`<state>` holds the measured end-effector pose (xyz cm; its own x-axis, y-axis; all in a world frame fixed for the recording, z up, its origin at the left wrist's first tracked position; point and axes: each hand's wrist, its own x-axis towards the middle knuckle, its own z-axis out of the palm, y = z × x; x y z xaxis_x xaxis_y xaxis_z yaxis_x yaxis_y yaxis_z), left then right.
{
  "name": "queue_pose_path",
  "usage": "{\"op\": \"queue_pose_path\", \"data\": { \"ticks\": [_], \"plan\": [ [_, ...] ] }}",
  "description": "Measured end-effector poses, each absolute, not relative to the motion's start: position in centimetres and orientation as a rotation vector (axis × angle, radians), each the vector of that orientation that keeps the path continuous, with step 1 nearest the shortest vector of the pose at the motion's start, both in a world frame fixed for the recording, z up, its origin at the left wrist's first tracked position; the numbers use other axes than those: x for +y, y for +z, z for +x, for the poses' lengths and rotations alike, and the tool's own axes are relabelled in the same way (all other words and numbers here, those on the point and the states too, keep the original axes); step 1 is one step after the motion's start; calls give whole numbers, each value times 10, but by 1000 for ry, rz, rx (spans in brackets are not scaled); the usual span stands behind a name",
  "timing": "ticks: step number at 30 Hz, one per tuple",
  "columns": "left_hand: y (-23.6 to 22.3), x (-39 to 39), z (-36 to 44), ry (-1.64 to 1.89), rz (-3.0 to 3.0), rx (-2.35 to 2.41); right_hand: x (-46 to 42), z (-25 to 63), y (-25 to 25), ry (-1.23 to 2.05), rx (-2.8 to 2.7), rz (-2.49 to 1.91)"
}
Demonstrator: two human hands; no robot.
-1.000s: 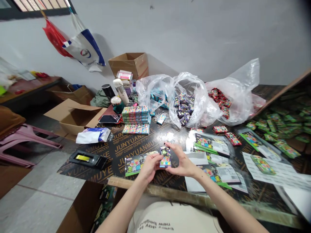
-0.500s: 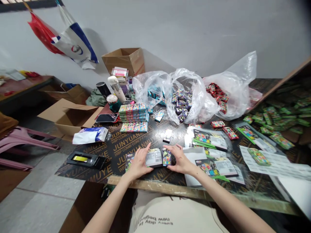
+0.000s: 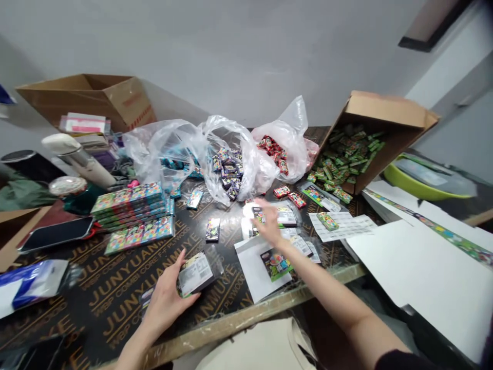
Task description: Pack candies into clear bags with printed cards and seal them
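My left hand (image 3: 167, 295) rests at the near side of the table, thumb and fingers gripping the edges of a flat black printed packet (image 3: 195, 272) with a pale label and a clear plastic end. Another printed piece lies partly hidden under that hand. My right hand (image 3: 267, 223), smeared by motion, is over a pile of similar printed packets (image 3: 287, 215); its fingers look apart, with nothing visible in them. Just beyond the left hand lies a small dark candy box (image 3: 212, 229). A white sheet (image 3: 252, 272) lies below the right hand, with a green-and-black packet (image 3: 276, 264) on it.
Clear bags hold blue, purple (image 3: 231, 172) and red (image 3: 273, 151) small packs. A tipped carton (image 3: 389, 110) spills green packs at right. Stacked colourful boxes (image 3: 140, 234), a phone (image 3: 56, 235) and a flask (image 3: 77, 154) stand left. White boards (image 3: 423, 272) lie at right.
The view has turned right. My right hand has left the small box beside the packet and moved right to the packet pile. My left hand stays at its packet.
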<state>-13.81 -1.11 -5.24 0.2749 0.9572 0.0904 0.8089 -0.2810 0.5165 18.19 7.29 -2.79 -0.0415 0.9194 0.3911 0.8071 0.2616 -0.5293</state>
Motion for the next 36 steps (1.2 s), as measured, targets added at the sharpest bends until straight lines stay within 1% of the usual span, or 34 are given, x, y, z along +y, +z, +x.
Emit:
{"op": "queue_pose_path", "data": {
  "ticks": [2,4,6,8,11,13,15,17,19,21,24,26,30,32,34,36],
  "plan": [
    [-62,-10,-147,469,2248,1605,102,243,-27,38,-1503,-1964],
    [-70,-9,-156,403,2290,1603,122,299,-28,99,-1288,-2238],
    [-72,-5,-160,394,2297,1629,129,336,-26,146,-1267,-2273],
    [-66,-2,-153,501,2236,1692,126,344,-22,147,-1322,-2216],
    [-42,1,-116,825,1898,1712,107,299,-16,137,-1484,-1953],
    [-22,2,-78,943,1538,1555,82,242,-13,173,-1632,-1594],
    [-7,5,-42,989,1162,1315,51,184,-12,277,-1770,-1363],
    [0,9,-20,1041,871,1125,21,141,-9,417,-1857,-1235],
    [3,12,-15,1112,684,1055,2,120,-4,556,-1948,-1132],
    [3,11,-25,1047,632,1010,-3,116,3,673,-2060,-1030],
    [4,5,-49,834,748,966,3,121,13,816,-2187,-883],
    [2,0,-66,767,938,1011,8,122,14,853,-2194,-853],
    [-16,-9,-109,713,1687,1459,11,119,-3,738,-2142,-1009],
    [-29,-12,-129,516,2002,1638,13,115,-17,662,-2139,-1097],
    [-39,-16,-142,370,2128,1664,16,111,-30,607,-2165,-1142],
    [-41,-19,-146,395,2147,1613,18,107,-37,575,-2192,-1149]
  ]
}}
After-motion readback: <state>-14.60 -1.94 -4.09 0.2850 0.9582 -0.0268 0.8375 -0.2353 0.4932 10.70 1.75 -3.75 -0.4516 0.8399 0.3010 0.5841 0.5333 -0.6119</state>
